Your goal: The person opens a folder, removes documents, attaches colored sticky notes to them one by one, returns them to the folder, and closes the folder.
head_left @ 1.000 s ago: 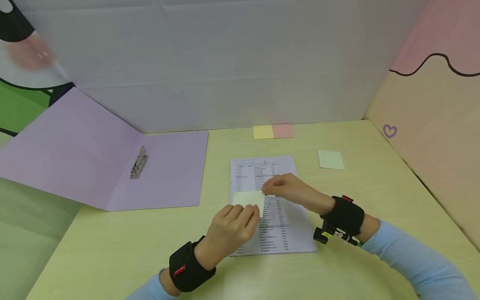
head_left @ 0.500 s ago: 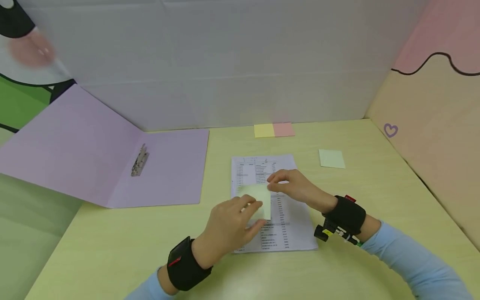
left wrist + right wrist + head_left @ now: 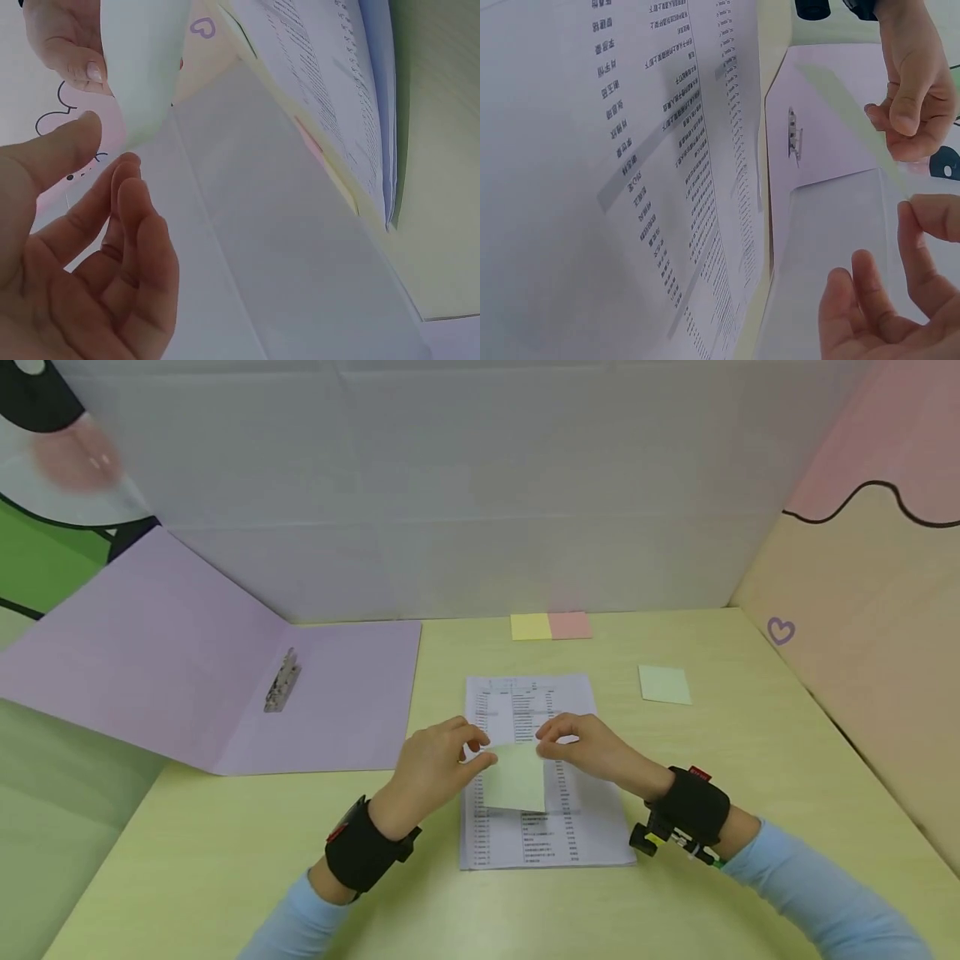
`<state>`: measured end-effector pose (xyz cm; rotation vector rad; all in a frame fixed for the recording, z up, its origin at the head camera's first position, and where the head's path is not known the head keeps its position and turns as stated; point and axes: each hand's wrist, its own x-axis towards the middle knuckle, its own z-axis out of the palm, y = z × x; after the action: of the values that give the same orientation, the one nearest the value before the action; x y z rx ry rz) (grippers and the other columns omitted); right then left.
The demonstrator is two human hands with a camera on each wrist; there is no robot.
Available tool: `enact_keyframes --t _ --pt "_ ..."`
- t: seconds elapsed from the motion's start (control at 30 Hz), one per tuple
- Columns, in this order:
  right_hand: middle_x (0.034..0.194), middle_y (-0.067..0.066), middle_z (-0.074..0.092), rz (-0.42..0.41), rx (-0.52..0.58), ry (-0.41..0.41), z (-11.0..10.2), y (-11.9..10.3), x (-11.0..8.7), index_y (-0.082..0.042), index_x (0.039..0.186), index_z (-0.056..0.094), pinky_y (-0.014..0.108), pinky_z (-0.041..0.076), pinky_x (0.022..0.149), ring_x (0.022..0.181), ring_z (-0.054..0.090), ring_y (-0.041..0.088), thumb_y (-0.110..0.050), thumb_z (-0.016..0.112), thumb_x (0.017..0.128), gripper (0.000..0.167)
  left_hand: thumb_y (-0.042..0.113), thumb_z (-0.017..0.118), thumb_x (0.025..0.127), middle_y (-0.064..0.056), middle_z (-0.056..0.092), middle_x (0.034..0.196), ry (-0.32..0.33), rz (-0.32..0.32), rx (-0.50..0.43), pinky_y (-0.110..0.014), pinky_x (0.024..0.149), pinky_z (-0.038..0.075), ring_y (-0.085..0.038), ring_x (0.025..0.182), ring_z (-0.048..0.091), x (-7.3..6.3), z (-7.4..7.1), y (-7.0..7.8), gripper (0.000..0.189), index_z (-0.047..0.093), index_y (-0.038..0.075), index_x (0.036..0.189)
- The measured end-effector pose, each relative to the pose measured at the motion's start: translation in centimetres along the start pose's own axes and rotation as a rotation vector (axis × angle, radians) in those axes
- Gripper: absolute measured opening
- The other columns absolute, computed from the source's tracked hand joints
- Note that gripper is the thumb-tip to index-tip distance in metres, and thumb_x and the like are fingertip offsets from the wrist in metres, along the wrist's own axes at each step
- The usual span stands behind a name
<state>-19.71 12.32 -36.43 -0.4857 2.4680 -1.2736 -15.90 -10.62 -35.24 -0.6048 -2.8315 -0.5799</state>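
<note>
A pale green sticky note (image 3: 514, 778) is held above a stack of printed sheets (image 3: 581, 827). My right hand (image 3: 588, 747) pinches its upper right corner between thumb and index finger; the right wrist view shows this pinch, with the other fingers spread. My left hand (image 3: 433, 768) is at the note's upper left corner. In the left wrist view the left thumb and curved fingertips (image 3: 129, 159) stand apart near the note's corner (image 3: 142, 112), with a gap between them. Whether a fingertip touches the note, I cannot tell.
An opened lilac folder (image 3: 352, 702) with a metal clip (image 3: 282, 682) lies at the left, its cover raised. Behind the sheets are a yellow note (image 3: 531, 627) and a pink note (image 3: 570, 626). Another pale green note (image 3: 664, 685) lies at the right. Walls enclose the table's back and right.
My left hand has let go of the note's lower part and moved up and left to its upper left corner, fingers parting. The right hand keeps its pinch; more of the note shows.
</note>
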Motion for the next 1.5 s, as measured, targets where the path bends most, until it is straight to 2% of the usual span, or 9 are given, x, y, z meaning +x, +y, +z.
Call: enact_keyframes --t 0.3,0.5,0.6,0.7,0.87,1.0,1.13,1.33,1.5 --pt "0.114 0.007 0.059 -0.028 -0.031 -0.006 0.2 0.0 0.0 -0.009 0.087 0.068 0.047 0.035 0.099 0.122 0.042 0.029 -0.02 0.061 0.087 0.013 0.02 0.07 0.081 0.006 0.058 0.072 0.006 0.033 0.03 -0.018 0.05 0.037 -0.003 0.057 0.046 0.5 0.4 -0.1 0.007 0.069 0.013 0.081" --pt "0.114 0.01 0.06 -0.038 -0.104 0.009 -1.1 0.5 2.7 -0.008 0.095 0.065 0.043 0.039 0.093 0.113 0.048 0.027 -0.02 0.06 0.087 0.015 0.021 0.068 0.083 0.001 0.057 0.075 -0.05 0.017 0.077 -0.021 0.05 0.039 -0.009 0.059 0.049 3.7 0.8 -1.0 0.011 0.068 0.01 0.083" --pt "0.111 0.012 0.061 -0.022 -0.135 0.01 -1.9 0.7 4.6 -0.004 0.094 0.065 0.04 0.039 0.089 0.107 0.05 0.026 -0.019 0.059 0.087 0.018 0.023 0.065 0.085 -0.002 0.058 0.08 -0.123 -0.016 0.103 -0.023 0.052 0.04 -0.012 0.063 0.05 6.1 1.3 -2.0 0.014 0.068 0.009 0.084" --pt "0.101 0.011 0.062 -0.011 -0.171 -0.008 -2.2 1.2 6.8 -0.001 0.092 0.066 0.031 0.039 0.076 0.091 0.05 0.021 -0.02 0.058 0.087 0.021 0.025 0.062 0.088 -0.003 0.06 0.083 -0.218 -0.06 0.106 -0.024 0.055 0.04 -0.013 0.065 0.051 8.4 2.0 -3.3 0.017 0.067 0.009 0.085" --pt "0.092 0.006 0.061 0.062 -0.205 -0.054 -2.0 2.7 9.7 -0.002 0.089 0.066 0.025 0.036 0.066 0.08 0.047 0.016 -0.02 0.058 0.086 0.02 0.023 0.058 0.09 -0.005 0.064 0.082 -0.383 -0.143 0.04 -0.024 0.057 0.039 -0.014 0.064 0.051 11.1 3.6 -4.9 0.02 0.068 0.006 0.086" --pt "0.079 0.002 0.057 0.139 -0.203 -0.102 -1.0 4.3 11.2 -0.002 0.082 0.065 0.023 0.035 0.06 0.069 0.047 0.014 -0.019 0.059 0.086 0.018 0.023 0.059 0.089 -0.006 0.065 0.084 -0.46 -0.196 0.041 -0.024 0.058 0.038 -0.014 0.066 0.049 11.7 5.3 -5.8 0.022 0.068 0.004 0.091" --pt "0.066 -0.001 0.05 0.172 -0.219 -0.117 -0.1 5.5 12.1 -0.005 0.075 0.065 0.021 0.032 0.054 0.058 0.043 0.01 -0.019 0.059 0.085 0.018 0.023 0.06 0.088 -0.006 0.065 0.085 -0.477 -0.226 0.038 -0.024 0.058 0.038 -0.014 0.066 0.049 11.7 6.8 -6.6 0.022 0.069 0.003 0.092" --pt "0.074 0.002 0.057 0.163 -0.276 -0.099 0.0 5.0 12.3 -0.003 0.079 0.068 0.021 0.031 0.051 0.056 0.042 0.011 -0.019 0.059 0.085 0.02 0.023 0.06 0.088 -0.005 0.064 0.079 -0.479 -0.218 0.021 -0.023 0.057 0.037 -0.014 0.063 0.047 12.2 7.3 -7.4 0.021 0.069 0.004 0.086" --pt "0.062 0.0 0.055 0.159 -0.316 -0.073 0.2 4.8 12.8 -0.003 0.071 0.068 0.02 0.028 0.046 0.049 0.039 0.009 -0.018 0.06 0.082 0.02 0.023 0.061 0.088 -0.003 0.06 0.077 -0.477 -0.246 0.007 -0.023 0.056 0.036 -0.014 0.063 0.047 12.3 7.6 -7.7 0.02 0.068 0.005 0.084"
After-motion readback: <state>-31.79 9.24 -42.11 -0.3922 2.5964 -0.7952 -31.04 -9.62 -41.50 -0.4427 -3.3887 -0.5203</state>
